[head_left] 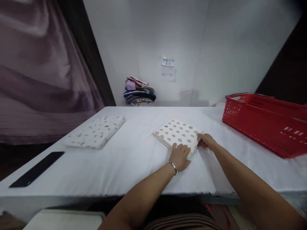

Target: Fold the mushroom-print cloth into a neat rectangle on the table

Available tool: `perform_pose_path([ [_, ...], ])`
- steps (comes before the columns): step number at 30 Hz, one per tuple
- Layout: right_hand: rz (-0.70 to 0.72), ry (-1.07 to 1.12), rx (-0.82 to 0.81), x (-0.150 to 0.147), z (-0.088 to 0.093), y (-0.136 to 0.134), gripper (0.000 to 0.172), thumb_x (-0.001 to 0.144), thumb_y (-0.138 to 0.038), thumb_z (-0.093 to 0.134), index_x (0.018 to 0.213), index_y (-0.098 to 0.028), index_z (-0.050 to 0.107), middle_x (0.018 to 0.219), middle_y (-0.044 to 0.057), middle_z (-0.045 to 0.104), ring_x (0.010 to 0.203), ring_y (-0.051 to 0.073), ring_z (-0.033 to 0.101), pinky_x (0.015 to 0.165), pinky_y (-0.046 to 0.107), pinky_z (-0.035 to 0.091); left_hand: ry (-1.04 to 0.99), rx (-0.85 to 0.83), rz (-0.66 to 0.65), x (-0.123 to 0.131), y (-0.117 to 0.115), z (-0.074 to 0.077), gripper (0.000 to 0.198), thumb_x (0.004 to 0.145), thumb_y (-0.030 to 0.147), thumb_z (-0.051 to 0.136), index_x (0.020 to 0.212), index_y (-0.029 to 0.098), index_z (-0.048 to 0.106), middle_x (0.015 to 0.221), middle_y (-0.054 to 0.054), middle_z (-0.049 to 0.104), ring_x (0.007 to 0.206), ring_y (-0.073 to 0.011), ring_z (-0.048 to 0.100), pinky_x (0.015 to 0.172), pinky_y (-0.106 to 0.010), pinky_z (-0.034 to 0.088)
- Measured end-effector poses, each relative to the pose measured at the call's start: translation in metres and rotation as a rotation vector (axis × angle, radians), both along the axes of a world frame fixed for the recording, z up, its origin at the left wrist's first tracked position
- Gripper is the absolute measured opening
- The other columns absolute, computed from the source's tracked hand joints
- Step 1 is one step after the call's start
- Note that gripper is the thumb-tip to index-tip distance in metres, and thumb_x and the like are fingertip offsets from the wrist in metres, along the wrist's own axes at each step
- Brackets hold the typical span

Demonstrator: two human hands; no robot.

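Observation:
A folded white cloth printed with grey shapes and a few coloured ones lies on the white-covered table. My left hand, with a silver bracelet at the wrist, rests on its near edge, fingers stretched out and pressing on the fabric. At the cloth's right corner, my right hand pinches the layered edge between thumb and fingers; part of those fingers is hidden. To the left lies another folded white cloth with small scattered prints, touched by neither hand.
A red plastic basket with metal handles stands at the right. A flat black object lies near the left table edge. Folded fabrics are stacked beyond the far edge, near paper notes on the wall. A pinkish curtain hangs at left.

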State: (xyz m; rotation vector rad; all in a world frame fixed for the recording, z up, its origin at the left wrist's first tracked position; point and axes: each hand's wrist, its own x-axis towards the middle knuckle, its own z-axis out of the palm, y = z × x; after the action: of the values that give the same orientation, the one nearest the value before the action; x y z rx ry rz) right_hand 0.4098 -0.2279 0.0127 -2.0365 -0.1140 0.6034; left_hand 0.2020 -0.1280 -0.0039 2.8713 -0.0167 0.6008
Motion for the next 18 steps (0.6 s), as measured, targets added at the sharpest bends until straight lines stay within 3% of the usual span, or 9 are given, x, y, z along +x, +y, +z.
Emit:
perform_pose_path([
  [4,-0.014,-0.052,-0.055,0.005,0.003,0.001,0.046,0.075,-0.049,0.059,0.104,-0.015,0.050,0.058,0.004,0.059,0.050,0.020,0.059,0.044,0.031,0.049,0.005,-0.146,-0.036,0.000,0.016,0.012,0.051,0.082,0.047,0.054,0.127,0.026,0.047,0.128,-0.005,0.054,0.119,-0.0239,0.045,0.108,-0.044,0.025],
  [6,-0.012,-0.064,-0.076,0.006,0.003,0.004,0.048,0.073,-0.047,0.062,0.106,-0.014,0.049,0.064,0.006,0.060,0.053,0.020,0.059,0.045,0.032,0.051,-0.017,-0.207,0.062,0.003,0.038,0.020,0.043,0.085,0.047,0.048,0.123,0.026,0.051,0.126,-0.004,0.055,0.120,-0.0210,0.045,0.108,-0.039,0.025],
  [9,-0.002,-0.084,-0.084,0.008,-0.001,0.008,0.045,0.072,-0.041,0.063,0.104,-0.013,0.048,0.076,0.009,0.062,0.058,0.018,0.060,0.048,0.030,0.052,-0.048,-0.256,0.312,0.010,0.084,0.025,0.038,0.089,0.037,0.042,0.121,0.020,0.053,0.132,-0.008,0.050,0.126,-0.0225,0.038,0.108,-0.041,0.023],
  [13,0.007,-0.130,-0.075,0.010,-0.010,0.008,0.041,0.074,-0.040,0.061,0.102,-0.012,0.048,0.089,0.012,0.061,0.060,0.016,0.060,0.050,0.028,0.052,0.128,-0.401,0.580,0.018,0.143,0.019,0.047,0.086,0.036,0.044,0.128,0.015,0.047,0.141,-0.013,0.038,0.129,-0.0262,0.032,0.103,-0.039,0.029],
  [15,0.014,-0.168,-0.072,0.013,-0.015,0.007,0.042,0.074,-0.039,0.062,0.103,-0.011,0.049,0.090,0.013,0.062,0.060,0.016,0.060,0.049,0.028,0.052,0.191,-0.460,0.592,0.018,0.160,0.015,0.046,0.086,0.037,0.044,0.126,0.016,0.048,0.136,-0.012,0.044,0.124,-0.0238,0.040,0.100,-0.034,0.033],
  [18,0.040,-0.274,-0.063,0.022,-0.018,0.010,0.045,0.073,-0.035,0.064,0.108,-0.010,0.051,0.090,0.013,0.063,0.062,0.016,0.060,0.048,0.027,0.050,0.196,-0.489,0.594,0.013,0.165,0.011,0.042,0.084,0.039,0.046,0.120,0.018,0.052,0.124,-0.010,0.054,0.111,-0.0215,0.051,0.094,-0.031,0.037],
])
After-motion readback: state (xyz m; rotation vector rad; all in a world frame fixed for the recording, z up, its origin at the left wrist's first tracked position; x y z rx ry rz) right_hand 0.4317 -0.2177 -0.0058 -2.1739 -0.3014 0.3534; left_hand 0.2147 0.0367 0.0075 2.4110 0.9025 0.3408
